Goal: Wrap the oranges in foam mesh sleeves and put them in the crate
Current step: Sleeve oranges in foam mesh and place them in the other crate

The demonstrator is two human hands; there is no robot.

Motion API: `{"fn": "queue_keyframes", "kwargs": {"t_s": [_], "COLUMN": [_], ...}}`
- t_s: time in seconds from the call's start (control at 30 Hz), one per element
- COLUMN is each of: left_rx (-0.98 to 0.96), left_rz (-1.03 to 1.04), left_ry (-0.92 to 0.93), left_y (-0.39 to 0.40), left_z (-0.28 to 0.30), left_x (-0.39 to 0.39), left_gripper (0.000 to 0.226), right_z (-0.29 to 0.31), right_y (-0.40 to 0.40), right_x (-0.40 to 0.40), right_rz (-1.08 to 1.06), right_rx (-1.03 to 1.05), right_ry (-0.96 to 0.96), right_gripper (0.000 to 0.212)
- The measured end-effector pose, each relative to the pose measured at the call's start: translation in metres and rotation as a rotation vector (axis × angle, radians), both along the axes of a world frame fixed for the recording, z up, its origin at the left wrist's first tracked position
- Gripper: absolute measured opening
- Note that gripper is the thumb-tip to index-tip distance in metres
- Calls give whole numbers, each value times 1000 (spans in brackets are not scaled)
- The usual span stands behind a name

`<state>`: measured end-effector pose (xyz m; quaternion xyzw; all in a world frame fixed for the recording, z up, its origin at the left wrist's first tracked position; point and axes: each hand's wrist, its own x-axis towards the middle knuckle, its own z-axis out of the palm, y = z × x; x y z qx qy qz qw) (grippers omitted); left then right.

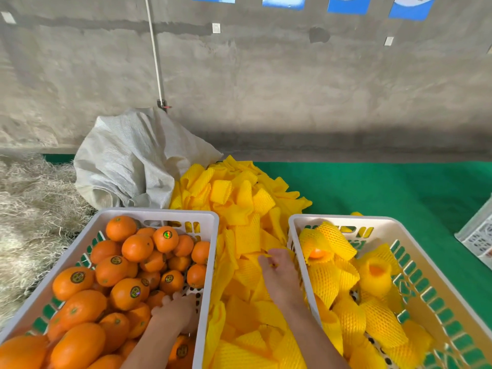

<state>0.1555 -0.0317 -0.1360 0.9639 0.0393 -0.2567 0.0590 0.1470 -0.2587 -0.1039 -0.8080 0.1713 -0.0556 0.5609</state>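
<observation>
Work in progress — beside the sleeve pile (pixel 247 209), the right-hand crate (pixel 431 275) holds several wrapped oranges (pixel 375 272), while the left-hand crate (pixel 210 235) remains heaped with bare oranges (pixel 127 288). Left hand (pixel 177 311) reaches among these, grip unclear; right hand (pixel 278 272) pinches a sleeve.

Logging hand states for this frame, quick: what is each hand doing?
Left hand: in the crate of bare oranges, fingers curled, grip unclear.
Right hand: pinching a foam sleeve from the pile.

Round stickers (pixel 77 277) on oranges (pixel 72 282); print unreadable
</observation>
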Motion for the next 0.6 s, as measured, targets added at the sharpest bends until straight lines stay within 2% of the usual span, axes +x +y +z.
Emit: {"fn": "queue_keyframes", "kwargs": {"t_s": [0.17,0.33,0.47,0.6], "left_rx": [194,167,104,44], "left_rz": [-126,-98,-190,-126], "left_ry": [90,184,254,243], "left_y": [1,4,4,6], "left_z": [2,-5,-10,-7], "left_x": [2,7,9,10], "left_gripper": [50,69,68,73], "right_z": [-19,-29,-29,-27], "right_y": [8,13,23,22], "right_x": [-6,-10,-11,-13], "right_rz": [385,650,758,809], "right_rx": [-254,-348,-464,-478], "right_ry": [269,429,484,485], "right_gripper": [69,78,68,52]}}
